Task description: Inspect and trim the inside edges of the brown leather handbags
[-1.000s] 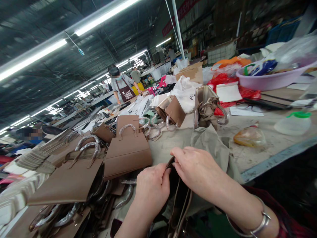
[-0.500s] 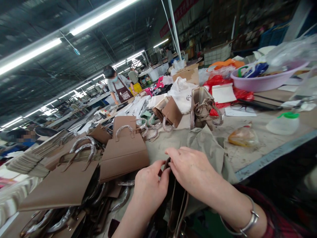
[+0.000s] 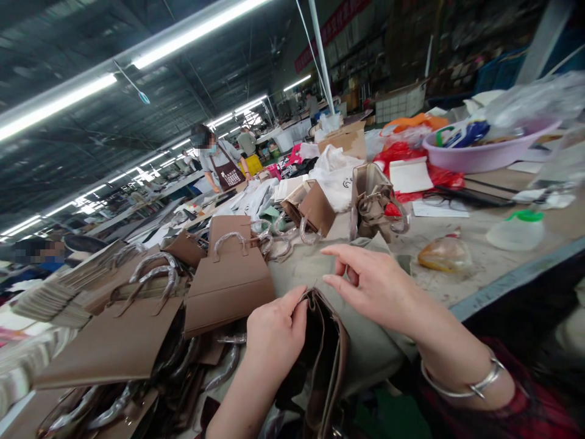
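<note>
My left hand pinches the upper corner of a brown handbag between thumb and fingers. The bag's mouth gapes toward me, showing a dark inside with a divider; its lower part runs out of view. Just above and right of it, my right hand is off the bag, thumb and forefinger apart, the other fingers curled. I see nothing held in it. Grey-green cloth lies on the table under and beyond the hands.
Finished-looking brown handbags with plastic-wrapped handles are piled at left. At right stand a purple basin, a green-capped bottle and a plastic bag of amber stuff. The metal table edge slants nearby. A co-worker stands farther back.
My right hand has let go of the bag's corner and moved up and to the right. The bag's opening now shows wider, with my left hand still on its corner.
</note>
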{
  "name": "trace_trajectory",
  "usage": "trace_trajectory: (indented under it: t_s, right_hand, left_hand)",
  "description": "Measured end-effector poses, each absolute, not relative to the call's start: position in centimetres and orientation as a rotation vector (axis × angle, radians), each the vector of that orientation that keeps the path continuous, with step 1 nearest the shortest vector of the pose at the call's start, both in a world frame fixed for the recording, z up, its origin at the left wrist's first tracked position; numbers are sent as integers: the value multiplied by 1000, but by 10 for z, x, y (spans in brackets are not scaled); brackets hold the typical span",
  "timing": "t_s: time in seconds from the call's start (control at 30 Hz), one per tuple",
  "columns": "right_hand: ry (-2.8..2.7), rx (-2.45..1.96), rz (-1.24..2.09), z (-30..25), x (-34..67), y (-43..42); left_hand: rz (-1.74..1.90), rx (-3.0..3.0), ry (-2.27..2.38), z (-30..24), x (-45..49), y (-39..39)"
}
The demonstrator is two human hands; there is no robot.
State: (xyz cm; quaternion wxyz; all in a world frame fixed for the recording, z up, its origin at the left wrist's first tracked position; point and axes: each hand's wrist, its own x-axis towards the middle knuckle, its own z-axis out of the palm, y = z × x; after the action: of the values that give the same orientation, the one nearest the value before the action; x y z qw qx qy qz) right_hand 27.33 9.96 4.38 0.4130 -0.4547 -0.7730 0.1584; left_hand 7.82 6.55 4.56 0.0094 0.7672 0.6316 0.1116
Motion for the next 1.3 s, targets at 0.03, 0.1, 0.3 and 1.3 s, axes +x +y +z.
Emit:
trace_trajectory:
  t_s: [0.03, 0.1, 0.3, 1.3]
  right_hand:
    - [-1955, -1141, 406, 43, 272, 100]
    - [-1985, -1132, 415, 40, 270, 101]
    - [-2016, -1096, 376, 41, 272, 96]
    - [-2331, -1267, 340, 41, 243, 84]
  left_hand:
    - [334, 2397, 1971, 46, 78, 66]
    - [313, 2394, 1981, 47, 78, 68]
    - [376, 2435, 1952, 45, 76, 73]
    - [391, 2304, 1843, 43, 70, 64]
